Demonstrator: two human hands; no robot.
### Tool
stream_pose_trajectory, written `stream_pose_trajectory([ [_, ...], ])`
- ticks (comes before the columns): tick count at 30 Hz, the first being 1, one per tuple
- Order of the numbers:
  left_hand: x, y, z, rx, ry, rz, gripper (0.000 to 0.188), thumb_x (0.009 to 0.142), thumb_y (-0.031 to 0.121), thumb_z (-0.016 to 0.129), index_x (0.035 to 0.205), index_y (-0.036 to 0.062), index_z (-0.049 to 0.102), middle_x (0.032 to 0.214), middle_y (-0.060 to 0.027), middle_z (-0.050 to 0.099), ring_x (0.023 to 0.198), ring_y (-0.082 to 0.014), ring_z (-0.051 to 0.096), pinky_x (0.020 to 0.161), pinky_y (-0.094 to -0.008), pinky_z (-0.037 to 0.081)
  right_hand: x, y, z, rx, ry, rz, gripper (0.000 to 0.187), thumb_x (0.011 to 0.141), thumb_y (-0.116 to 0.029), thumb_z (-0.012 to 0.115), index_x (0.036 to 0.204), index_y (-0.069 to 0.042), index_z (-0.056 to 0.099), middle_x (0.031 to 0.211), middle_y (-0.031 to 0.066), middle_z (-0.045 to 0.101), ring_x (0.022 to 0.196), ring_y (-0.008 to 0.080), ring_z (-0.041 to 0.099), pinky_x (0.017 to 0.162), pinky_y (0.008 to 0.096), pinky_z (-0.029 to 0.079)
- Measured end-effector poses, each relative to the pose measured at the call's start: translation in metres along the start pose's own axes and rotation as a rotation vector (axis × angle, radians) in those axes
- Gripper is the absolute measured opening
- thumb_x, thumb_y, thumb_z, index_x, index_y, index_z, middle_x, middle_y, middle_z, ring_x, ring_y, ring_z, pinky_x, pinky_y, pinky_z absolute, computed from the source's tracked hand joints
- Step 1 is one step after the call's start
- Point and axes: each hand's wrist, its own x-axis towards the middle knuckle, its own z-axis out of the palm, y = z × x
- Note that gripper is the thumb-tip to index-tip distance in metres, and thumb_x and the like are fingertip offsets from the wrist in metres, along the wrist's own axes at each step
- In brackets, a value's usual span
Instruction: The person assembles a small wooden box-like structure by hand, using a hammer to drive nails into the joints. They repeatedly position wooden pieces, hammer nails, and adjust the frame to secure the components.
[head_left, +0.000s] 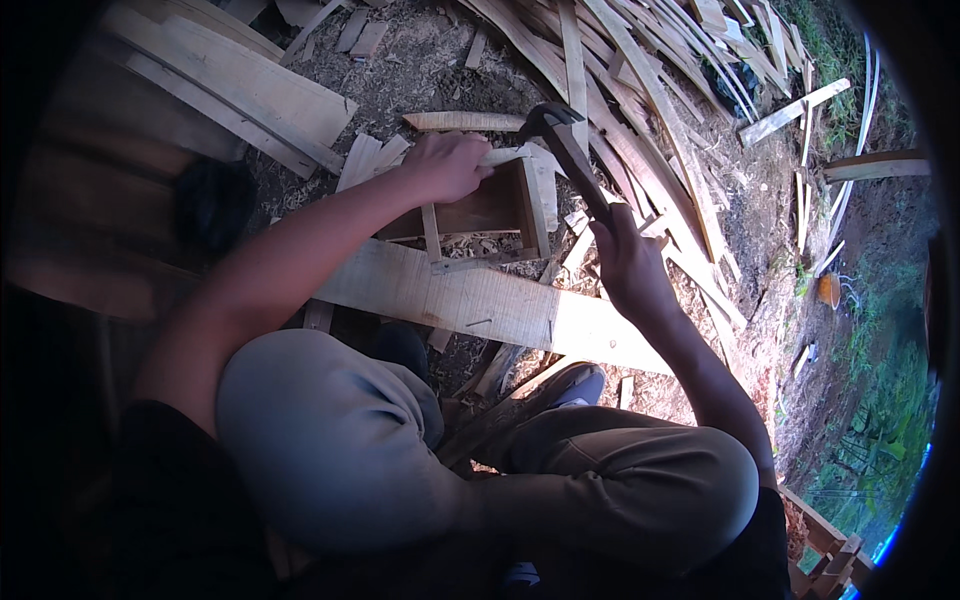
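A small open wooden box [538, 210] stands on a pale plank [420, 285] in front of my knees. My left hand [450, 168] is closed on the far edge of the box, by a light wood strip; its fingertips are partly hidden, so a nail there cannot be made out. In my right hand [632, 262] is a claw hammer [580, 165], gripped by its handle. The hammer's head is raised just beyond the box's far right corner, apart from the wood. A single nail [480, 321] lies on the near part of the plank.
Long thin wood strips [660, 130] lie heaped at the far right. Wider boards [240, 85] rest at the far left. Shavings and offcuts cover the ground, and my shoes [580, 383] are close to the plank. Green plants [870, 430] grow at the right.
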Motion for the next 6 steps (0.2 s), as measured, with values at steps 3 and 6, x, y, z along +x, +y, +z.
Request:
stream_pose_trajectory([
  [3,0.000,-0.002,0.004,0.012,0.026,0.008,0.028,0.096,0.033,0.060,0.106,0.0076,0.066,0.114,-0.0116,0.067,0.114,-0.0313,0.062,0.100,-0.0483,0.042,-0.002,-0.013,-0.008,0.015,0.020,-0.015,0.023,0.103,-0.023,0.053,0.114,-0.007,0.040,0.069,0.0289,0.064,0.066,0.0538,0.062,0.054,0.0610,0.046],
  [6,0.006,-0.002,0.008,0.025,0.043,0.026,0.029,0.096,0.034,0.059,0.106,0.0080,0.066,0.115,-0.0109,0.067,0.116,-0.0303,0.061,0.101,-0.0492,0.041,0.001,0.002,0.001,-0.074,-0.068,0.002,0.024,0.102,-0.024,0.054,0.114,-0.008,0.041,0.071,0.0287,0.065,0.066,0.0540,0.063,0.055,0.0618,0.046],
])
